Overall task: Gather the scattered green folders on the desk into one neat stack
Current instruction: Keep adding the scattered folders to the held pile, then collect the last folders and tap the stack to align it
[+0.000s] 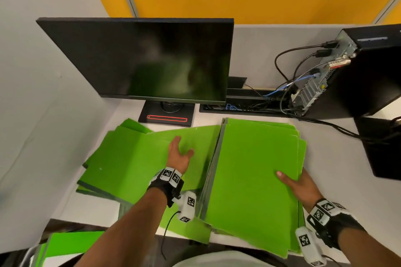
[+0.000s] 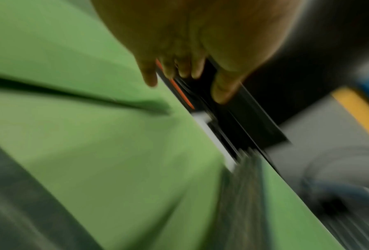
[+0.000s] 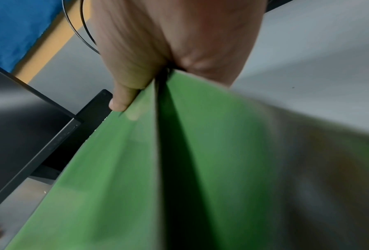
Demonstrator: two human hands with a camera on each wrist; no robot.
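Observation:
Green folders cover the desk in two groups. A thick stack [image 1: 256, 175] lies at the right, its left side tilted up. My right hand [image 1: 297, 182] grips the stack's right edge, thumb on top; the right wrist view shows the thumb [image 3: 123, 99] pressing the top folder [image 3: 115, 169]. To the left lies a looser spread of folders [image 1: 130, 158]. My left hand [image 1: 179, 151] hovers flat over that spread with fingers straight, holding nothing. The left wrist view is blurred, showing straight fingers [image 2: 151, 76] above a green folder [image 2: 93, 143].
A black monitor [image 1: 143, 58] and its stand [image 1: 167, 115] sit just behind the folders. A black computer tower [image 1: 355, 71] with cables [image 1: 288, 67] stands at the back right. More green folders [image 1: 69, 245] lie below the desk's front edge at the lower left.

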